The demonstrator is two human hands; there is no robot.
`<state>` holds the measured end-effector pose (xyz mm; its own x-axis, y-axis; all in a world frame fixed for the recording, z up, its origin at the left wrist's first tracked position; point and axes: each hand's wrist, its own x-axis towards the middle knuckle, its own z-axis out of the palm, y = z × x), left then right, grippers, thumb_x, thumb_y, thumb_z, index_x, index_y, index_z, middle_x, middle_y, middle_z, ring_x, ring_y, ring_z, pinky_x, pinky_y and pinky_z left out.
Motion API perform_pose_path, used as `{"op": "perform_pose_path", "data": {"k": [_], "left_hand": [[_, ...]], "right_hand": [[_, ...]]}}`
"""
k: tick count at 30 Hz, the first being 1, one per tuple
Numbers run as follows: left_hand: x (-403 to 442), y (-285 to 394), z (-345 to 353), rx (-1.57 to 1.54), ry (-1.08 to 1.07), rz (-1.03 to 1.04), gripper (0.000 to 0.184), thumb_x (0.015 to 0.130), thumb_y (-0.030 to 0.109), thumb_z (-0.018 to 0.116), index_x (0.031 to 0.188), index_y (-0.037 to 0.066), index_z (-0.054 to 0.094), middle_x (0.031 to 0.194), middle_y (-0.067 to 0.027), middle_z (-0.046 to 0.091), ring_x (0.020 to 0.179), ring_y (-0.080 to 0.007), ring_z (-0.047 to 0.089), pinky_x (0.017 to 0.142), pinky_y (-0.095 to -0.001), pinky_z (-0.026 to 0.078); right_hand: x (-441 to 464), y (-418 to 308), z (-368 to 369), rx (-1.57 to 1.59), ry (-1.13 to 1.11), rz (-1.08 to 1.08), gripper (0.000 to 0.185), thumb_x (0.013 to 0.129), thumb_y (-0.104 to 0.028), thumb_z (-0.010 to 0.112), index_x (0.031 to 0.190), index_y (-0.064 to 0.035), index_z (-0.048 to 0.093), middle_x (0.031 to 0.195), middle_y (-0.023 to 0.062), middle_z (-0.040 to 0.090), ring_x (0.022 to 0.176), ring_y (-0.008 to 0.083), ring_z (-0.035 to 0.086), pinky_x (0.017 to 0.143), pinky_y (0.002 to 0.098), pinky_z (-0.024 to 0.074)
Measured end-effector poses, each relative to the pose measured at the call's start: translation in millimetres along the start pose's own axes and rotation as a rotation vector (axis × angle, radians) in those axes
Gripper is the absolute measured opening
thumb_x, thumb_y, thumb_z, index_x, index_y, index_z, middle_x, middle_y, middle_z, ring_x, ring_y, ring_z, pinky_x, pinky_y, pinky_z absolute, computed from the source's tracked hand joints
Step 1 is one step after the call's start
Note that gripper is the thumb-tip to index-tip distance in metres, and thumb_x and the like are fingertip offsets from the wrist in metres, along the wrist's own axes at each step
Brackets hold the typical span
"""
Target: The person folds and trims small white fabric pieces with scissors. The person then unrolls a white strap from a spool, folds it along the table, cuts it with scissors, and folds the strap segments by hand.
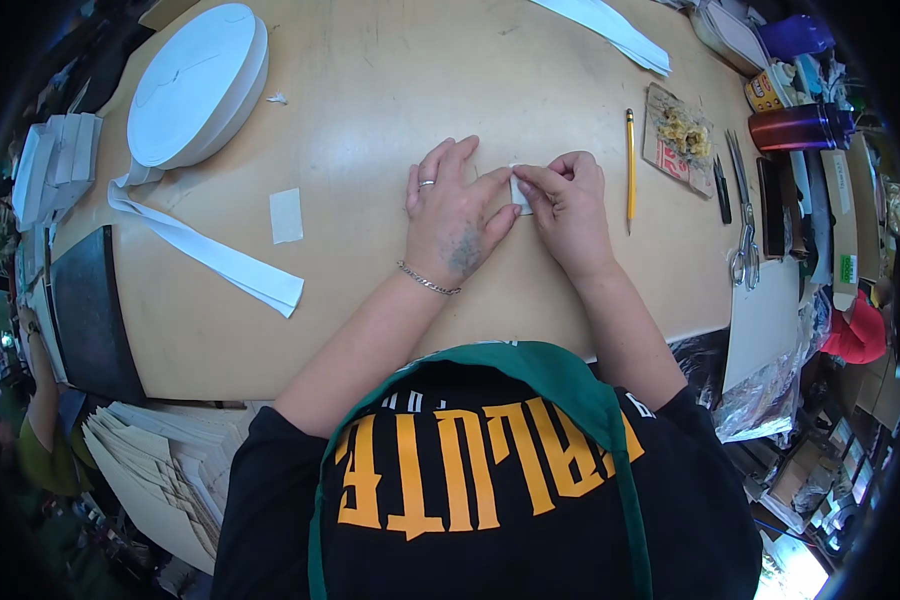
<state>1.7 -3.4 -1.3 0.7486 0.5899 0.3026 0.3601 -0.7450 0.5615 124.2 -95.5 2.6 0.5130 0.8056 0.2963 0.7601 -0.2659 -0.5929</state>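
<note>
A small white rectangular piece, like paper or fabric strip, lies on the table between my two hands. My left hand, with a ring and a chain bracelet, holds its left edge down with index fingertip and thumb; the other fingers rest spread on the table. From the other side, my right hand pinches the piece's upper part between thumb and index finger, the remaining fingers curled. Fingers cover part of the piece. To the left lies another pale rectangular piece, flat and untouched.
A large roll of white strip stands at the back left, its loose end trailing forward. Folded white strips lie at the back. Rightward are a pencil, a stained board, a black pen-like tool and scissors.
</note>
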Motion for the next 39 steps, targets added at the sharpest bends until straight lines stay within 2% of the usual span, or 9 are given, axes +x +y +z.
{"op": "perform_pose_path", "data": {"k": [2, 13, 16, 19, 22, 28, 31, 35, 39], "left_hand": [[-0.6, -0.9, -0.7, 0.009, -0.070, -0.028, 0.038, 0.071, 0.030, 0.070, 0.107, 0.022, 0.064, 0.131, -0.0126, 0.039, 0.125, -0.0329, 0.031, 0.098, -0.0540, 0.029], [-0.1, -1.0, -12.5, 0.043, -0.117, -0.058, 0.046, 0.071, 0.034, 0.070, 0.114, 0.021, 0.061, 0.137, -0.0175, 0.033, 0.127, -0.0393, 0.027, 0.098, -0.0481, 0.032], [0.3, -4.6, -9.0, -0.017, -0.065, 0.006, 0.042, 0.074, 0.034, 0.068, 0.114, 0.022, 0.061, 0.137, -0.0154, 0.034, 0.128, -0.0393, 0.025, 0.098, -0.0519, 0.031], [4.9, 0.0, -4.6, 0.107, -0.083, 0.091, 0.038, 0.076, 0.036, 0.066, 0.112, 0.024, 0.062, 0.138, -0.0120, 0.035, 0.129, -0.0395, 0.025, 0.096, -0.0582, 0.029], [5.5, -0.3, 0.2, 0.187, -0.094, 0.088, 0.035, 0.078, 0.038, 0.064, 0.111, 0.026, 0.063, 0.138, -0.0096, 0.036, 0.128, -0.0393, 0.027, 0.092, -0.0639, 0.029], [2.6, 2.0, 2.2, 0.219, -0.105, 0.063, 0.036, 0.079, 0.039, 0.062, 0.112, 0.025, 0.062, 0.138, -0.0107, 0.036, 0.130, -0.0373, 0.027, 0.091, -0.0663, 0.027], [6.3, 0.5, -1.7, 0.188, -0.140, 0.051, 0.042, 0.081, 0.039, 0.061, 0.118, 0.021, 0.058, 0.140, -0.0109, 0.034, 0.131, -0.0365, 0.026, 0.092, -0.0664, 0.026], [4.4, -1.1, -2.0, 0.111, -0.086, 0.108, 0.047, 0.085, 0.035, 0.056, 0.127, 0.016, 0.049, 0.142, -0.0052, 0.033, 0.131, -0.0327, 0.027, 0.091, -0.0679, 0.026], [-2.1, 0.8, 2.4, 0.377, -0.289, 0.184, 0.045, 0.088, 0.033, 0.050, 0.130, 0.018, 0.045, 0.142, 0.0037, 0.032, 0.132, -0.0279, 0.026, 0.091, -0.0708, 0.024]], "right_hand": [[-1.2, -1.4, -1.2, -0.037, -0.009, -0.024, 0.023, 0.072, -0.006, 0.067, 0.094, -0.0126, 0.068, 0.091, 0.0107, 0.046, 0.086, 0.0269, 0.044, 0.077, 0.0350, 0.0416], [-4.7, -10.5, -25.5, -0.323, -0.266, 0.033, 0.037, 0.078, -0.034, 0.063, 0.114, -0.0261, 0.061, 0.127, 0.0165, 0.040, 0.113, 0.0371, 0.038, 0.091, 0.0457, 0.0370], [-10.4, -2.3, -22.5, -0.473, -0.197, -0.057, 0.040, 0.080, -0.045, 0.058, 0.118, -0.0333, 0.057, 0.140, 0.0161, 0.026, 0.128, 0.0426, 0.022, 0.096, 0.0583, 0.0292], [-11.2, -5.1, -21.4, -0.481, -0.285, 0.077, 0.042, 0.081, -0.050, 0.054, 0.121, -0.0364, 0.054, 0.146, 0.0162, 0.014, 0.134, 0.0433, 0.004, 0.098, 0.0664, 0.0184], [-9.9, -5.5, -23.0, -0.473, -0.333, 0.117, 0.048, 0.081, -0.053, 0.054, 0.126, -0.0376, 0.048, 0.148, 0.0153, 0.010, 0.135, 0.0434, -0.001, 0.098, 0.0689, 0.0126], [-14.7, -3.3, -29.7, -0.518, -0.341, 0.161, 0.075, 0.077, -0.057, 0.055, 0.139, -0.0226, 0.031, 0.149, 0.0131, 0.008, 0.136, 0.0386, 0.000, 0.099, 0.0678, 0.0122], [-26.7, 7.9, -29.0, -0.370, -0.102, 0.006, 0.083, 0.077, -0.057, 0.055, 0.139, -0.0102, 0.028, 0.149, 0.0106, 0.012, 0.137, 0.0349, 0.003, 0.101, 0.0649, 0.0129], [-34.0, 4.8, -24.5, -0.400, -0.258, -0.138, 0.085, 0.078, -0.061, 0.050, 0.139, -0.0066, 0.027, 0.148, 0.0081, 0.018, 0.138, 0.0321, 0.007, 0.104, 0.0603, 0.0110], [-38.8, -3.4, -23.9, -0.443, -0.438, -0.133, 0.083, 0.078, -0.059, 0.051, 0.138, -0.0064, 0.029, 0.148, 0.0058, 0.018, 0.137, 0.0295, 0.009, 0.104, 0.0609, 0.0121]]}}
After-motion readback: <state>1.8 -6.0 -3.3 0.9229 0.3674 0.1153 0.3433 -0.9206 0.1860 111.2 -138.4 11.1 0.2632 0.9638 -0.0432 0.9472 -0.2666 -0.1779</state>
